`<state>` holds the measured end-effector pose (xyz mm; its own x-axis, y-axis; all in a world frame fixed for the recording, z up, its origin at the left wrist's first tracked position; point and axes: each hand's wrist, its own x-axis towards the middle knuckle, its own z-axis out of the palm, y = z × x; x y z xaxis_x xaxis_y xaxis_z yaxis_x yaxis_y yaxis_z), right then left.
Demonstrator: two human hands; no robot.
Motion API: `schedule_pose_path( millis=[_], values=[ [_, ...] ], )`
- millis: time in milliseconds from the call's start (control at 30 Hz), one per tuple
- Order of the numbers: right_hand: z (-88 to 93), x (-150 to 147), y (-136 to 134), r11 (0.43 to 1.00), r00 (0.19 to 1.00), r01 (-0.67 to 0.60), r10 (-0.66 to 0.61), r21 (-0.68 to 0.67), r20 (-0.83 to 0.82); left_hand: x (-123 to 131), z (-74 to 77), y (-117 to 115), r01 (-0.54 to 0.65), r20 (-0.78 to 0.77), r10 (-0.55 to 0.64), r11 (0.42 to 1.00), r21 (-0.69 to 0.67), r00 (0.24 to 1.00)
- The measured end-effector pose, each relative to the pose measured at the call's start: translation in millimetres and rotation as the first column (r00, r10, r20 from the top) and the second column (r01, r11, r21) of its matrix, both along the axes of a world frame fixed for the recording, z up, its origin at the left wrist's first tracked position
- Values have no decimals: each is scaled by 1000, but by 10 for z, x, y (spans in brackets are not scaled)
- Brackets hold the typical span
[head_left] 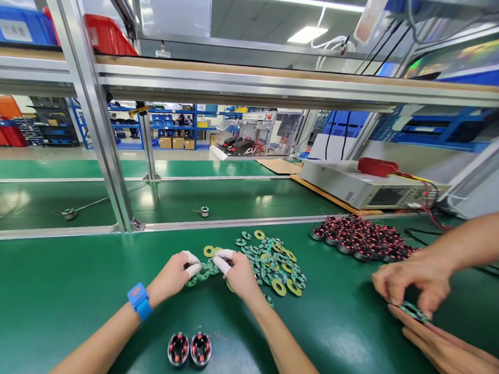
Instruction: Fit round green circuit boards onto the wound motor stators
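My left hand (173,278), with white finger covers on thumb and index and a blue wrist strap (140,301), is pinched closed at the left end of some green ring-shaped circuit boards (204,271). Facing it, my right hand (241,273) has the same white covers and is closed at the other end of these boards. What lies between the fingertips of either hand is too small and hidden to make out. Just right of my right hand spreads a loose pile of green ring boards (271,260) mixed with yellow rings (278,287). Two motor stators (189,349) with copper windings stand nearer to me.
At right, a co-worker's hands (420,285) hold a green ring board. Behind them lies a heap of stators (361,237), beside a grey bench instrument (366,185). An aluminium post (92,112) rises at left, under an overhead shelf (238,83). Single stators (204,211) sit farther back.
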<state>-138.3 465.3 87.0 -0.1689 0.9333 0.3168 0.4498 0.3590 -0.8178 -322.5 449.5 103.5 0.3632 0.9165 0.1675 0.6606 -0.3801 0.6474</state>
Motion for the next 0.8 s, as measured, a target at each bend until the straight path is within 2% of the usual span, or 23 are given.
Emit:
schedule_pose_path(
  millis=[100,233,367,533,667,800],
  values=[
    [33,-9,-41,1000,995,14,-15,13,102,31,-17,-41,-57,-109,59,998,21,992],
    [101,-61,-146,988,952,132,-151,86,266,111,-29,-83,-137,-249,144,990,42,958],
    [142,-112,-213,970,894,188,-235,157,382,166,-27,-81,-205,-333,210,977,51,919],
    [152,-141,-198,961,831,215,-274,174,484,197,-11,-71,-194,-356,192,981,29,915],
    [154,-40,-99,940,769,300,-341,165,541,257,31,-66,-184,-333,186,982,37,924],
    [157,169,-4,924,739,366,-361,111,569,361,24,48,-45,-257,42,999,-7,966]
  ],
)
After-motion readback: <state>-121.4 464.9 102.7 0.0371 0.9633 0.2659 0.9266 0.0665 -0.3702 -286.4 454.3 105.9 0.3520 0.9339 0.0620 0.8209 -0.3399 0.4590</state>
